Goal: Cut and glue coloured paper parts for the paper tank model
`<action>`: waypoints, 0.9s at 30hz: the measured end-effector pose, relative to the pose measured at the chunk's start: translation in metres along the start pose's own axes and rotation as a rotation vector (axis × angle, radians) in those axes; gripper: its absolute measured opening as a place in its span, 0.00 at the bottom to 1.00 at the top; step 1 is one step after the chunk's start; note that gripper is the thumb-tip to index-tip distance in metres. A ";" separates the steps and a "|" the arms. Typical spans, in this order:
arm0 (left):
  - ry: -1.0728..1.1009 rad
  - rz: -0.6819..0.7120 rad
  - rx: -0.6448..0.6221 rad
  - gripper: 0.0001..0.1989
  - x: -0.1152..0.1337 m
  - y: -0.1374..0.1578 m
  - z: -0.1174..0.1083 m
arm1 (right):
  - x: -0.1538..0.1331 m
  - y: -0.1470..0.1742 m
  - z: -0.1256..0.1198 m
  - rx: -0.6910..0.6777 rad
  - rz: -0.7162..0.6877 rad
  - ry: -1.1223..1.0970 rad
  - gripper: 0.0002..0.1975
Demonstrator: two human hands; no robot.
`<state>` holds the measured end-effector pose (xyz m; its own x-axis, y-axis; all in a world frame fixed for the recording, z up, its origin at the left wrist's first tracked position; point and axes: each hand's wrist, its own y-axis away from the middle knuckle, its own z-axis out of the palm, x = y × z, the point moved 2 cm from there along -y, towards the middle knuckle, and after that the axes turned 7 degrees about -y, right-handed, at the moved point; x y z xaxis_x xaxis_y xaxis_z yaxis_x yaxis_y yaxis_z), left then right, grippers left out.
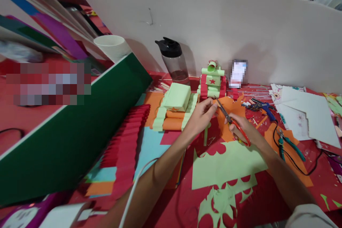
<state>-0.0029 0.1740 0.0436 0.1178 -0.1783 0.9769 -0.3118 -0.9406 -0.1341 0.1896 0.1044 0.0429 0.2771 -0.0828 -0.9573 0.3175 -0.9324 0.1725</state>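
Observation:
My right hand (240, 126) grips a pair of scissors (223, 110) by the red handles, the blades pointing up and left. My left hand (202, 116) is closed in a pinch beside the blade tips; what it pinches is too small to make out. Behind and under the scissors lies a cut sheet of orange paper (223, 128). Nearer to me is a light green sheet (227, 164) with scalloped cut-outs, and a scrap of green paper (221, 201) full of holes. A green and orange paper model (177, 98) stands left of my left hand.
A rolled-paper model with a red star (213, 81) and a phone (237, 73) stand by the white partition, near a bottle (175, 64). Glue gun (268, 110), pliers (294, 148) and cords lie right. Pleated red paper (128, 142) and a green board (80, 128) are left.

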 end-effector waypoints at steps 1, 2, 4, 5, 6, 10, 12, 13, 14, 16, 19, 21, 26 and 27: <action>-0.003 -0.001 0.001 0.21 0.000 0.000 0.000 | 0.000 0.000 0.000 0.003 0.007 -0.002 0.23; -0.004 -0.001 0.001 0.21 0.000 0.000 0.000 | 0.000 0.000 0.000 0.004 0.012 -0.004 0.23; 0.001 0.000 0.001 0.21 -0.001 0.000 0.000 | -0.001 0.000 0.000 0.001 0.016 -0.006 0.22; 0.005 0.001 0.002 0.21 -0.001 0.000 0.000 | -0.001 -0.001 0.000 0.000 0.015 -0.007 0.22; 0.007 0.002 0.000 0.21 -0.001 -0.001 0.000 | -0.002 -0.001 0.000 -0.004 0.010 -0.006 0.22; 0.003 0.005 -0.004 0.20 0.000 0.000 0.000 | -0.005 -0.001 -0.001 -0.012 -0.014 0.020 0.23; 0.008 0.008 -0.006 0.19 0.001 0.000 0.000 | -0.006 -0.001 -0.001 -0.009 -0.022 0.041 0.25; 0.011 0.008 -0.007 0.19 0.001 0.000 0.000 | -0.007 -0.001 -0.001 -0.006 -0.025 0.049 0.25; 0.015 0.007 -0.010 0.20 0.001 0.000 0.000 | -0.007 -0.001 -0.001 -0.005 -0.028 0.055 0.26; 0.021 0.000 -0.012 0.20 0.000 0.000 0.000 | -0.007 -0.001 -0.001 -0.005 -0.032 0.061 0.26; 0.027 -0.002 -0.010 0.20 -0.001 0.000 0.000 | -0.006 -0.001 -0.001 -0.011 -0.037 0.064 0.25; 0.032 0.001 -0.004 0.20 -0.001 0.000 0.000 | -0.004 -0.002 -0.002 -0.009 -0.036 0.060 0.25; 0.031 -0.003 -0.005 0.19 -0.001 0.000 0.001 | 0.001 -0.002 -0.001 0.010 -0.027 0.056 0.25; 0.032 -0.005 -0.006 0.19 0.000 0.000 0.001 | 0.002 -0.003 -0.001 0.010 -0.028 0.053 0.25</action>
<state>-0.0023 0.1740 0.0430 0.0891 -0.1640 0.9824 -0.3170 -0.9397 -0.1281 0.1902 0.1070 0.0409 0.3165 -0.0383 -0.9478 0.3169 -0.9375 0.1437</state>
